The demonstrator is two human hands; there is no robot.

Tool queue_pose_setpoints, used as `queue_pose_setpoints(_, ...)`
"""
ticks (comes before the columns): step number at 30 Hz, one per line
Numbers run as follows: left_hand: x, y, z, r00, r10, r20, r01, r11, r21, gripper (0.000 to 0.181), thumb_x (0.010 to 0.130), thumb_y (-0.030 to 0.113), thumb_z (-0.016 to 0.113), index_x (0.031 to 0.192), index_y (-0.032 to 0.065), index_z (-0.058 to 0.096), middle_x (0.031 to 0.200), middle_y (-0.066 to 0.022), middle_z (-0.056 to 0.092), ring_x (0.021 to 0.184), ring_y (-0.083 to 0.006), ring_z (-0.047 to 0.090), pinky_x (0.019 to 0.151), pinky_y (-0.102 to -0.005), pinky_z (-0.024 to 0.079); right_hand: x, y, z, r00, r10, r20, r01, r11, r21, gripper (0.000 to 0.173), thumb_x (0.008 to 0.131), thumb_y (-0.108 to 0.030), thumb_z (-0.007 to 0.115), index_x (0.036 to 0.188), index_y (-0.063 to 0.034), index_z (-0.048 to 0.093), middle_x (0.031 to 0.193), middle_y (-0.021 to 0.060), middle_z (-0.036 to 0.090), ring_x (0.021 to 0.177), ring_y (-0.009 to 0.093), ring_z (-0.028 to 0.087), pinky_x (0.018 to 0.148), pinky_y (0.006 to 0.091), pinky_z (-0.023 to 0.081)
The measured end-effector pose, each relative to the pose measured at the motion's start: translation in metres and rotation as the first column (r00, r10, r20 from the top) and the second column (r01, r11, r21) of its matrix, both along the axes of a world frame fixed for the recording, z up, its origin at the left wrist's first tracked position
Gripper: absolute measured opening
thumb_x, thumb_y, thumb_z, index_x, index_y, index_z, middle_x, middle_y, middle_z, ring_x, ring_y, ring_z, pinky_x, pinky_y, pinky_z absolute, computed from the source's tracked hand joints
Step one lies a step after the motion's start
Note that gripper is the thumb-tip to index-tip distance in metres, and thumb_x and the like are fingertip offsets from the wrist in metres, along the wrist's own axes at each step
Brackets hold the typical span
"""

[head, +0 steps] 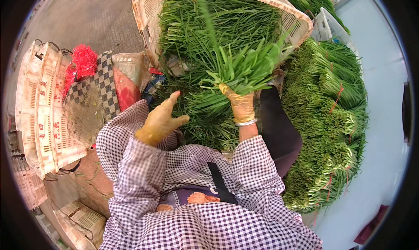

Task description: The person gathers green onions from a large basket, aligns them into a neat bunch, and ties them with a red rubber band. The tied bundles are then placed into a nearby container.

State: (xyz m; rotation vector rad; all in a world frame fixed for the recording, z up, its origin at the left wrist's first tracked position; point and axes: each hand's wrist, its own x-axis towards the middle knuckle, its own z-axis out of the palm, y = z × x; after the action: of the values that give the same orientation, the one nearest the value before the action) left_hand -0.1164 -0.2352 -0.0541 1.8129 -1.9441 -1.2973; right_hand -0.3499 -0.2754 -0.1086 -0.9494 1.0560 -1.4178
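Note:
My right hand (240,101), in a yellowish rubber glove, grips a loose bunch of garlic chives (245,65), their long flat leaves fanning up and away from me. Apart from it, my left hand (162,117), gloved the same way, is raised over my knee with thumb and fingers spread and nothing in it. Beneath both hands, more loose green leaves (209,129) lie between my legs. Straight ahead, a whitish plastic crate (144,24) lies tipped toward me, with a thick mass of chives (219,24) inside.
Tied bundles of chives (324,125) with red strings are stacked on my right, beside a pale blue wall (383,119). To my left stand stacked plastic crates (49,109), a checkered cloth-covered surface (108,80) and a tuft of red plastic string (83,60). Another crate (81,220) sits lower left.

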Motion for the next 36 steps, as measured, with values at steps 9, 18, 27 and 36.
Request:
queue_pose_setpoints(9,-0.05,0.079,-0.043,0.466,0.707,-0.531,0.179,0.513,0.84,0.103,0.084,0.069,0.046,0.146,-0.0025,0.004,0.129,-0.0315,0.047,0.117,-0.0387,0.052,0.099,-0.0516,0.041,0.011,0.011,-0.045,0.999,0.028,-0.047,-0.026,0.999,0.036,0.025,0.081,0.002,0.067,0.105,0.003,0.062,0.103,0.0085,0.067,0.088,0.019,0.066,0.08,0.029,0.054)
queue_pose_setpoints(18,-0.076,0.056,-0.068,-0.29,0.65,-0.702,0.523,0.722,0.453,0.071,0.091,0.059,0.04,0.131,-0.0006,0.039,0.134,-0.0283,0.041,0.122,-0.0402,0.044,0.101,-0.0548,0.038,0.033,0.091,0.002,0.858,0.499,-0.119,-0.513,0.828,-0.225,0.049,0.094,-0.04,0.045,0.131,-0.0079,0.048,0.135,0.0094,0.048,0.126,0.024,0.044,0.109,0.0408,0.029)
queue_pose_setpoints(27,-0.017,0.068,-0.052,-0.15,0.628,-0.764,0.305,0.764,0.568,0.049,0.098,0.019,0.042,0.141,-0.0004,0.026,0.125,-0.0162,0.055,0.106,-0.0237,0.059,0.094,-0.0458,0.049,0.03,0.147,0.06,0.538,0.559,-0.63,-0.838,0.437,-0.328,0.052,0.08,-0.016,0.068,0.129,-0.01,0.053,0.139,0.0108,0.046,0.136,0.029,0.032,0.114,0.0429,0.022)
queue_pose_setpoints(36,0.038,0.093,-0.004,0.076,0.427,-0.901,0.389,0.819,0.421,0.057,0.089,0.011,0.06,0.137,0.0024,0.032,0.126,-0.0213,0.046,0.062,-0.0118,0.047,0.05,-0.0272,0.044,-0.096,0.055,0.094,0.986,0.165,0.024,-0.161,0.98,-0.12,0.08,0.083,-0.046,0.067,0.142,-0.0041,0.033,0.13,0.0195,0.052,0.117,0.029,0.053,0.098,0.0423,0.043)
